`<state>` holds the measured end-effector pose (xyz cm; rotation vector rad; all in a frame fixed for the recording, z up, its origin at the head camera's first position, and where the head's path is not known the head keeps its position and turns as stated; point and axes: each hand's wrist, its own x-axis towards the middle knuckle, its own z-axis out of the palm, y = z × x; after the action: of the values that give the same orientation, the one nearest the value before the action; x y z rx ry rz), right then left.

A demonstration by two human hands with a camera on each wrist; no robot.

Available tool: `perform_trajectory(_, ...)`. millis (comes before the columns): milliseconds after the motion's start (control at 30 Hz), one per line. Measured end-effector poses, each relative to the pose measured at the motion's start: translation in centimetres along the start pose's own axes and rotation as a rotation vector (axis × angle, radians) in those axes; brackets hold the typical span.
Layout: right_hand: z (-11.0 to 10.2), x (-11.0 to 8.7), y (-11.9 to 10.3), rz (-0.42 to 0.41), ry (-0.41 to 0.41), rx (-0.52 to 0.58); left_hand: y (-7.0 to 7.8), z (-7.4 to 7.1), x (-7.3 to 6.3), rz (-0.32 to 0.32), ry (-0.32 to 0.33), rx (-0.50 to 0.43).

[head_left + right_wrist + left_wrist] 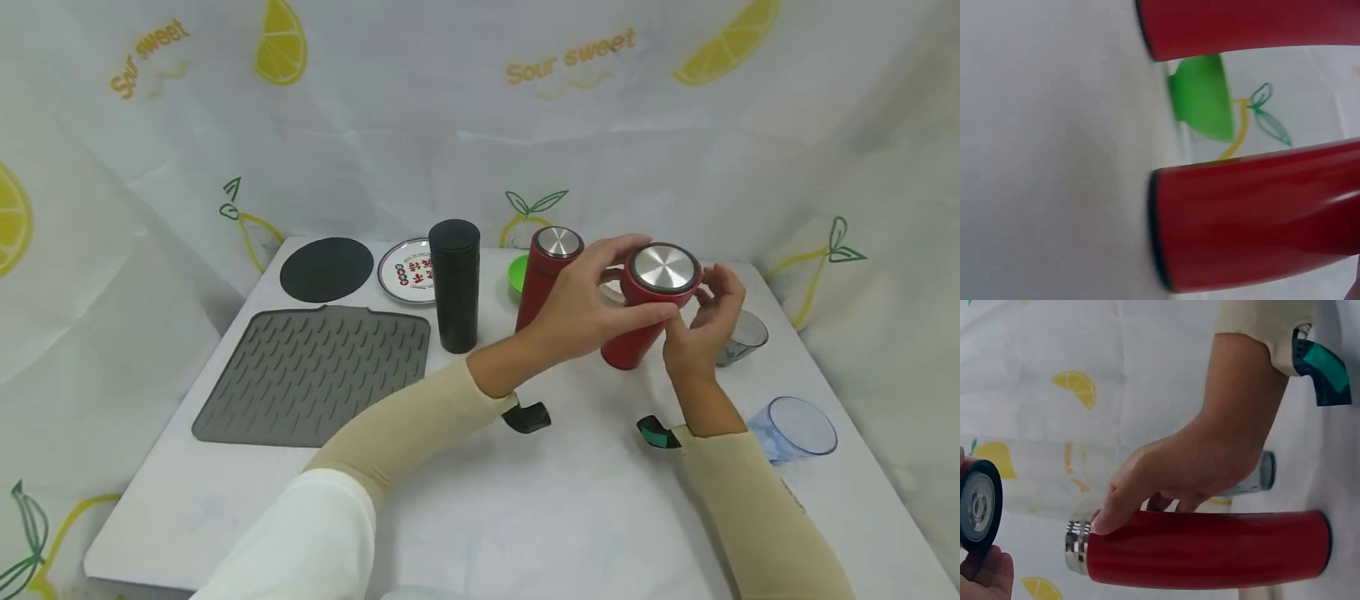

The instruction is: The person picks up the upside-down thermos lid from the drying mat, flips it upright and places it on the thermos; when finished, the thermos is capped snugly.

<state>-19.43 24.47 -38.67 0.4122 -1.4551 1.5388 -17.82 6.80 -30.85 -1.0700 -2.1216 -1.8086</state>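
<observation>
Fingers of my left hand [588,304] hold the lid [663,268] of a red thermos, a dark-edged red cap with a steel top. In the left wrist view the lid [980,503] is off and apart from the bottle, its inside showing. My right hand [697,329] grips the red thermos [1210,550] near its bare steel neck [1077,544]. That bottle stands upright on the table; its lower body [1254,219] fills much of the right wrist view. A second red thermos [538,279], lid on, stands left of it, partly behind my left hand.
A black tumbler [455,287] stands left of the bottles, near a grey ridged mat [322,375], a black disc [327,270] and a printed round plate [405,273]. Behind is a green bowl [1204,100]. Two glasses, one clear [746,333] and one bluish [798,429], lie right.
</observation>
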Motion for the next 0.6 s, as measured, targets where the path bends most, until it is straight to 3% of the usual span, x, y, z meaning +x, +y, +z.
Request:
perform_trajectory(233,-1.6,-2.0,3.3,0.134,-0.182,-0.016,-3.2,3.0,3.6,-0.076,0.028,0.135)
perform_trajectory(400,-1.6,-2.4,3.6,0.133,-0.163,0.001,-5.3,4.6,4.8,-0.141,0.065,0.140)
perform_trajectory(600,-1.2,-2.2,3.6,0.134,-0.136,0.022,-6.3,5.2,5.9,-0.209,0.044,0.153)
